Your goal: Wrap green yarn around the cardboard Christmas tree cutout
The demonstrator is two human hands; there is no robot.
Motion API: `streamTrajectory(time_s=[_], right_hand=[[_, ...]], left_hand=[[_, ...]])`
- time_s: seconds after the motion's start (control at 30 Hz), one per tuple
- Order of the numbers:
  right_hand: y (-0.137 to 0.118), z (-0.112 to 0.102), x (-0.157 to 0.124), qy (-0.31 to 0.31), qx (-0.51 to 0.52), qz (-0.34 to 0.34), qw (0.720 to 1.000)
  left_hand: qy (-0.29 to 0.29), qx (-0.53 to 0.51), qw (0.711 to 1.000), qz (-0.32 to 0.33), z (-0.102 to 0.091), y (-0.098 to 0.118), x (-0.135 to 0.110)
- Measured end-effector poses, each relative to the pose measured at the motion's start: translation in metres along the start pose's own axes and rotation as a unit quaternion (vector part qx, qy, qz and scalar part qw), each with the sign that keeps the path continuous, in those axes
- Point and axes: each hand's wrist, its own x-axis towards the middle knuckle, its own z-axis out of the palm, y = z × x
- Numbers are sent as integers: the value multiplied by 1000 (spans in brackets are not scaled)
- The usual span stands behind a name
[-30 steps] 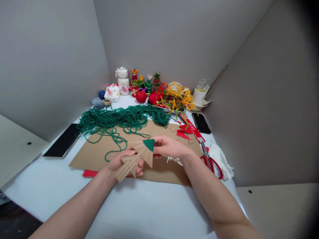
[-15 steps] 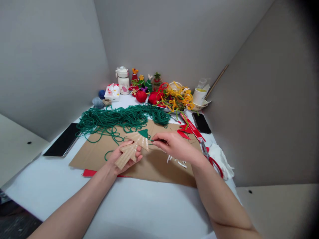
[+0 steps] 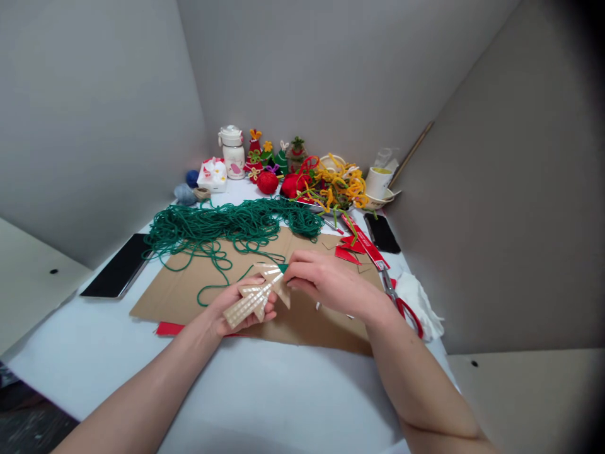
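A tree-shaped cardboard cutout [image 3: 254,299] with shiny clear strips across its face is gripped in my left hand [image 3: 227,308], trunk end toward me. Green yarn wraps its tip [image 3: 282,268], now partly covered by my right hand [image 3: 326,280]. The right fingers are pinched together at that tip, on the green yarn; the strand between them is mostly hidden. From the large loose heap of green yarn [image 3: 217,226] behind, a strand loops down beside my left hand.
Beneath my hands lies a brown cardboard sheet [image 3: 165,296]. To the right are red-handled scissors [image 3: 401,306], white tissue [image 3: 420,309], red scraps [image 3: 347,254] and a phone [image 3: 382,233]. A tablet [image 3: 116,268] lies left. Behind stand a bottle [image 3: 233,154], yarn balls and small decorated trees.
My right hand has moved in against the cutout's tip, covering much of the green wrapping. The cutout has turned slightly and its tip sits lower.
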Motion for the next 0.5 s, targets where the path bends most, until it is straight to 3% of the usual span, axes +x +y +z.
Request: streamTrajectory(time_s=[0.17, 0.5], right_hand=[[-1, 0, 0, -27, 20, -13, 999], [-2, -2, -1, -55, 64, -6, 996]], left_hand=[[-18, 52, 996, -63, -6, -5, 0], [-117, 136, 981, -73, -13, -11, 2]])
